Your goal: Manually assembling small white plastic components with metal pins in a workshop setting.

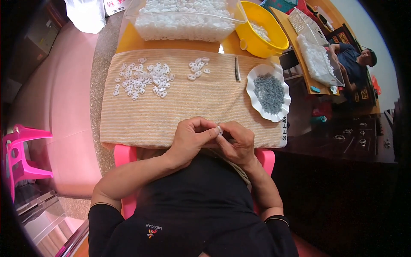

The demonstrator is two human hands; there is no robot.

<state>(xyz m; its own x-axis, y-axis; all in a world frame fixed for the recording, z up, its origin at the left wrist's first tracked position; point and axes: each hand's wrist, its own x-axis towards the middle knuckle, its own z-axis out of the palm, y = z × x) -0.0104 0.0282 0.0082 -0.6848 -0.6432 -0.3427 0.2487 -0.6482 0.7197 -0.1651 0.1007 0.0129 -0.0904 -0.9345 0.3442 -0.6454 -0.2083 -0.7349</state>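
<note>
Close to my body, over the near edge of the striped towel (197,107), both hands meet at the fingertips. My left hand (190,137) pinches a small white plastic piece (219,130). From the other side my right hand (237,141) closes its thumb and fingers on the same piece; the fingers hide most of it. Many like white pieces with holes (147,79) lie loose at the far left of the towel. A smaller cluster of white pieces (198,67) sits far centre. To the right, a white wavy-rimmed dish (252,96) holds small grey parts (269,93).
A slim dark tweezer-like tool (237,69) lies left of the dish. Behind stand a clear bin (188,19) full of white pieces and a yellow basin (257,40). A pink stool (25,158) is at left. Another person (353,60) sits at a table far right.
</note>
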